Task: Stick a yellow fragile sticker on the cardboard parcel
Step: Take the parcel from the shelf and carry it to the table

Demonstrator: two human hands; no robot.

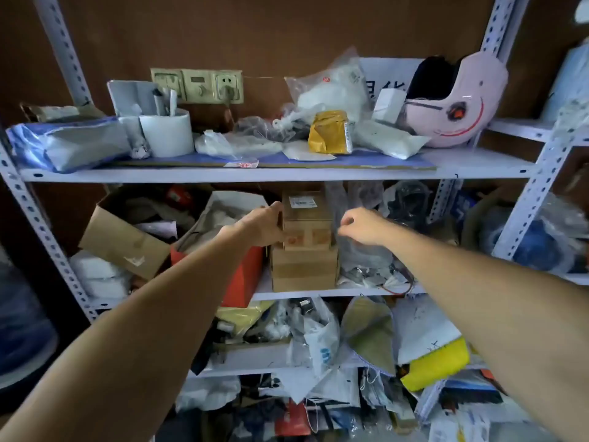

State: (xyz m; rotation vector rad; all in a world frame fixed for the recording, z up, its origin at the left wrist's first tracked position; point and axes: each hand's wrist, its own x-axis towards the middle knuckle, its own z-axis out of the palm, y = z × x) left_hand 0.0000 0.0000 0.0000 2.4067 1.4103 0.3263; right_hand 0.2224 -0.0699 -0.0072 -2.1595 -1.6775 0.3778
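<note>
A small cardboard parcel (pixel 306 218) with a white label on top sits on a larger cardboard box (pixel 304 269) on the middle shelf. Orange-yellow stickers show on the parcel's front face (pixel 321 236). My left hand (pixel 263 226) grips the parcel's left side, thumb over its top edge. My right hand (pixel 360 226) hovers just right of the parcel with thumb and forefinger pinched together; whether it touches the box or the grey plastic bag (pixel 363 253) beside it is unclear.
The white metal rack (pixel 274 174) is crammed. An open carton (pixel 124 240) and a red box (pixel 245 275) lie left of the parcel. A pink helmet (pixel 459 100), a yellow packet (pixel 330 132) and a white tape roll (pixel 167 132) sit above. Bags fill the lower shelf.
</note>
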